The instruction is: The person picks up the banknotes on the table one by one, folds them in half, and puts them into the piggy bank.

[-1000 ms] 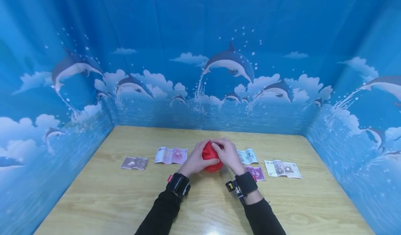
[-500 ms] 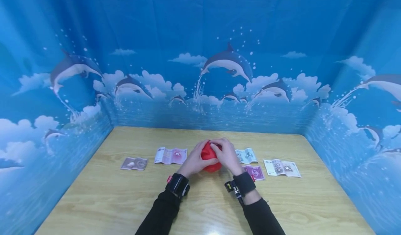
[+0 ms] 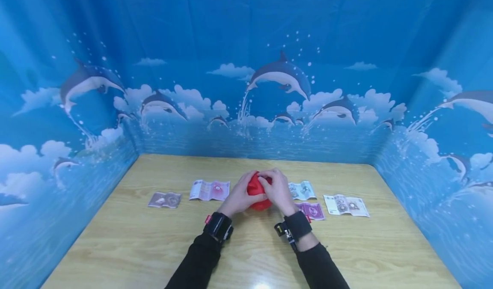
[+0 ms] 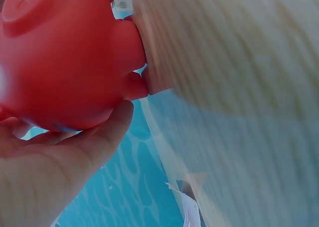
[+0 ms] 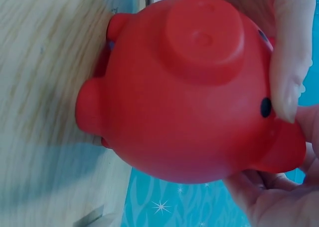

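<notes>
A red piggy bank (image 3: 257,189) is between my hands near the middle of the table, its snout (image 5: 204,35) turned towards me. My left hand (image 3: 239,197) grips its left side, the thumb lying across the near face. From the right, my right hand (image 3: 280,191) grips the upper part, with fingers bent over the top by an ear (image 5: 279,149). In the left wrist view, fingers (image 4: 107,129) press along the pig's rounded side. Its stubby feet (image 5: 91,106) are at the tabletop; whether they all touch it I cannot tell. The hands hide the top of the pig.
Creased banknotes lie flat on the wooden table (image 3: 154,246): a brown one (image 3: 164,200) and a pink one (image 3: 209,190) to the left, a teal one (image 3: 302,190), a purple one (image 3: 313,211) and a pale one (image 3: 346,205) to the right. A dolphin-print curtain (image 3: 215,36) surrounds three sides.
My right wrist has shifted slightly to the left. Both hands keep their hold on the piggy bank, and the banknotes lie as before.
</notes>
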The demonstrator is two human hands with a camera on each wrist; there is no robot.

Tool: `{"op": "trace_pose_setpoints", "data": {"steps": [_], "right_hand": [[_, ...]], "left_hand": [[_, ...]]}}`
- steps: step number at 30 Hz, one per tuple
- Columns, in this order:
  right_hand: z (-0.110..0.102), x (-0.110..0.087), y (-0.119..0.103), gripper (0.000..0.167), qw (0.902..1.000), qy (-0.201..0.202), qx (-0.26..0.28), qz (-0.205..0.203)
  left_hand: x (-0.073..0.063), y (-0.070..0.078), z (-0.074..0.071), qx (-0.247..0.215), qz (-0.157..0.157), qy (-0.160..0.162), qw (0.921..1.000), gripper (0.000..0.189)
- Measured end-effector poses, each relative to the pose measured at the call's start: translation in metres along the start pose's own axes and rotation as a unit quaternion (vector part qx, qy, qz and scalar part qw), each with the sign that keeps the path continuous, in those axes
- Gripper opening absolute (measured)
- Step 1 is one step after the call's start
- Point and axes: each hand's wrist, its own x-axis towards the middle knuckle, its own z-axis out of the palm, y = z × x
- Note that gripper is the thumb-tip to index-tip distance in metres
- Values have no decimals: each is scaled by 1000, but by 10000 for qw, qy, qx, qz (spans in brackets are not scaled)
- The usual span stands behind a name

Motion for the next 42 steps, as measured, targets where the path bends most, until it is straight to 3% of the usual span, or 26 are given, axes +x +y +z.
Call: {"op": "trace_pose_setpoints", "data": {"steps": [6, 17, 27, 38, 42], "right_hand": [[1, 1, -1, 15, 9998, 210, 38, 36], [3, 3, -1, 12, 9971, 267, 117, 698], [1, 1, 0, 9, 9981, 285, 132, 522], [-1, 3, -1, 14, 9951, 271, 491, 815], [-3, 2, -3, 14, 9957, 281, 542, 692]], "left_hand": [[0, 0, -1, -74, 40, 1, 10000, 93], [0, -1, 0, -158, 54, -1, 9999, 93], [0, -2, 0, -194, 71, -17, 9998, 92], [-5, -2, -6, -117, 2, -131, 9998, 96], [-9, -1, -11, -89, 64, -197, 9997, 94]]}}
